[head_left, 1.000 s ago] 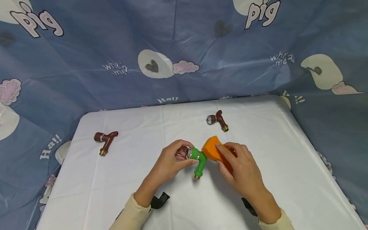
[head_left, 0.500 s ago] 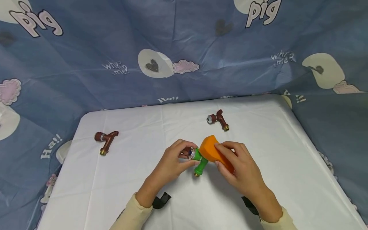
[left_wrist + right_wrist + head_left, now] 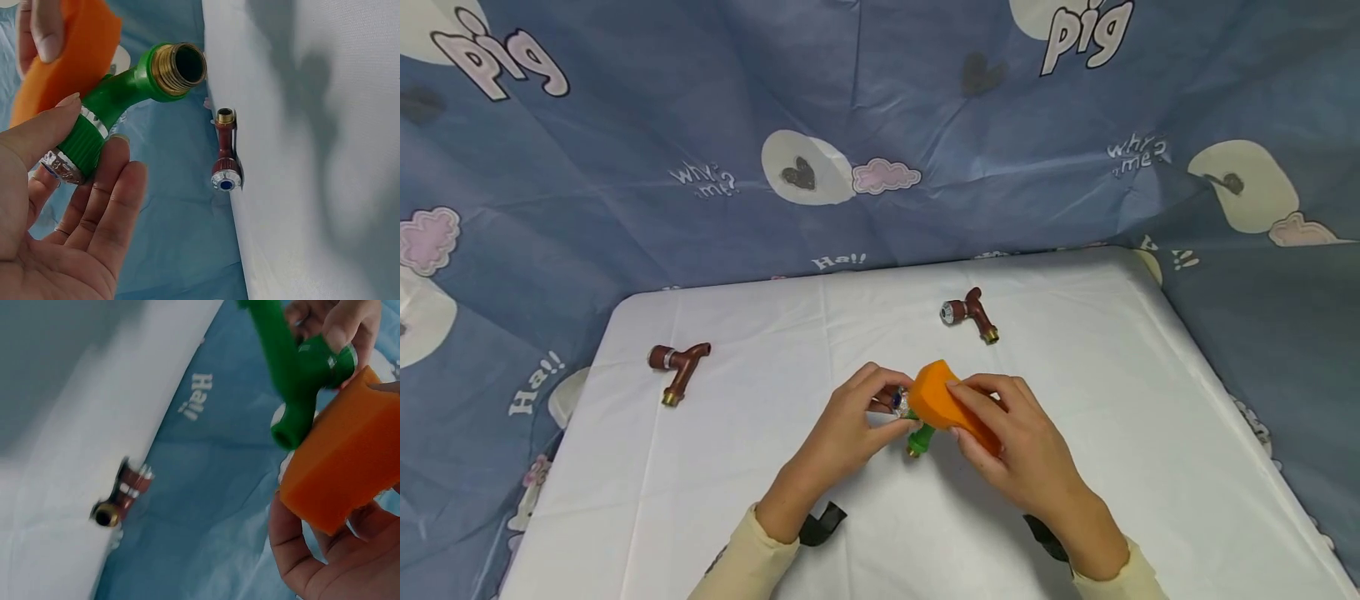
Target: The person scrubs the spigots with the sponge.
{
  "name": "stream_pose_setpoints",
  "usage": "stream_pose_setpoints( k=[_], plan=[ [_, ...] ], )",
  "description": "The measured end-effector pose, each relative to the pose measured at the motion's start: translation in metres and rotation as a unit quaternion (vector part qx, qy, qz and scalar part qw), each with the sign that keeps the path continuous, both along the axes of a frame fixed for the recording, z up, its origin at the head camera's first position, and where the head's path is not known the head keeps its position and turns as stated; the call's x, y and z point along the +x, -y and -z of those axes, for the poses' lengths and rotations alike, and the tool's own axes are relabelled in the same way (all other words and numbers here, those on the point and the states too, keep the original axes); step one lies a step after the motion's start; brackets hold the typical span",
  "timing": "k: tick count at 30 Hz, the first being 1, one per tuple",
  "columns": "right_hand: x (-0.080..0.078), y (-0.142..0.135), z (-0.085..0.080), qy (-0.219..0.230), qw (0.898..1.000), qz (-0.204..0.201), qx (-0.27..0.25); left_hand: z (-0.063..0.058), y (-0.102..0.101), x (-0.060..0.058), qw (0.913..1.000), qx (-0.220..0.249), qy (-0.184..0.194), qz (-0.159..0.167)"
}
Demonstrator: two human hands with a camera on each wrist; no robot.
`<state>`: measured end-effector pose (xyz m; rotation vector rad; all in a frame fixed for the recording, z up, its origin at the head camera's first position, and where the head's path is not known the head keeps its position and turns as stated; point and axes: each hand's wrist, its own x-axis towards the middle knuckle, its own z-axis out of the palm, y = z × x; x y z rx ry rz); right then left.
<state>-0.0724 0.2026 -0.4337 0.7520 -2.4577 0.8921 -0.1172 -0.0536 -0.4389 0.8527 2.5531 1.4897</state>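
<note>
A green faucet with a brass threaded end and a silver-rimmed knob is held up over the table. My left hand pinches it by the knob between thumb and fingers. In my right hand an orange sponge is gripped, thumb on one side and fingers on the other. The sponge overlaps the faucet's upper body in the head view and hides much of it. From the right wrist, the sponge lies right along the green faucet, beside its spout.
Two brown faucets lie on the white-covered table: one brown faucet at the left, another brown faucet at the back, right of centre. A blue printed cloth hangs behind the table.
My right hand has moved the sponge left along the green faucet, toward its knob, covering more of it. The left hand shifted slightly right, then stayed nearly still. The brown faucets have not moved.
</note>
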Motion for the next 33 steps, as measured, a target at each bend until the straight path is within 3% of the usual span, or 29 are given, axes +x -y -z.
stream_pose_setpoints(
  k=[14, 19, 25, 27, 33],
  plan=[
    [0.000, -0.033, 0.013, 0.008, 0.996, 0.093, 0.008, -0.004, 0.002, -0.001, 0.9996, 0.012, -0.023, 0.007],
    [0.001, -0.039, 0.018, -0.002, 0.995, 0.103, -0.008, -0.006, 0.004, -0.001, 0.9997, 0.010, -0.022, -0.007],
    [0.007, -0.016, 0.016, -0.101, 0.989, 0.064, -0.083, -0.005, 0.005, -0.003, 0.9997, 0.012, -0.022, -0.004],
    [0.010, -0.005, 0.015, -0.130, 0.987, 0.040, -0.085, -0.005, 0.004, -0.003, 0.9994, 0.014, -0.030, 0.002],
    [0.020, 0.015, 0.014, -0.163, 0.985, -0.009, -0.056, -0.006, 0.004, -0.001, 0.9991, 0.023, -0.033, 0.014]
  ],
)
